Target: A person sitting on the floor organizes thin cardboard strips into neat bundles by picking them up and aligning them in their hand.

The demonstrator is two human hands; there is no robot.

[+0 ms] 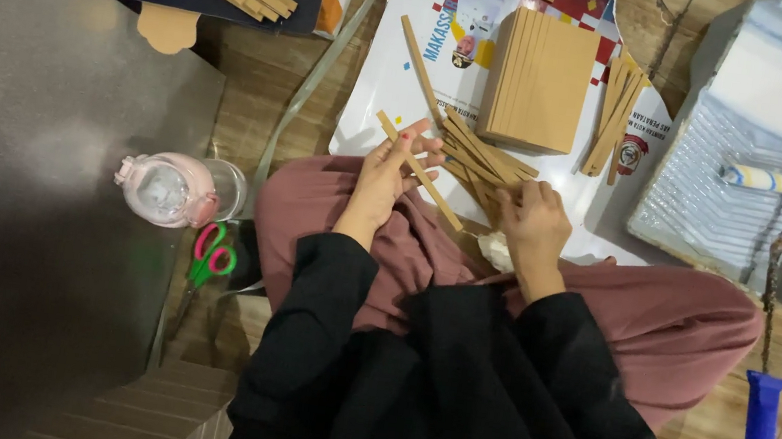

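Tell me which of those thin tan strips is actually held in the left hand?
The long strip slanting across the left hand, pinched in its fingers. The other strips lie bunched under the right hand.

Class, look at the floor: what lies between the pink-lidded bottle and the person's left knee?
In the head view, only the scissors with pink and green handles lie on the floor between the bottle and the knee.

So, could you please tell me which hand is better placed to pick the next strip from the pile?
Probably the right hand: it already rests on the pile of cardboard strips, while the left hand is busy holding one strip.
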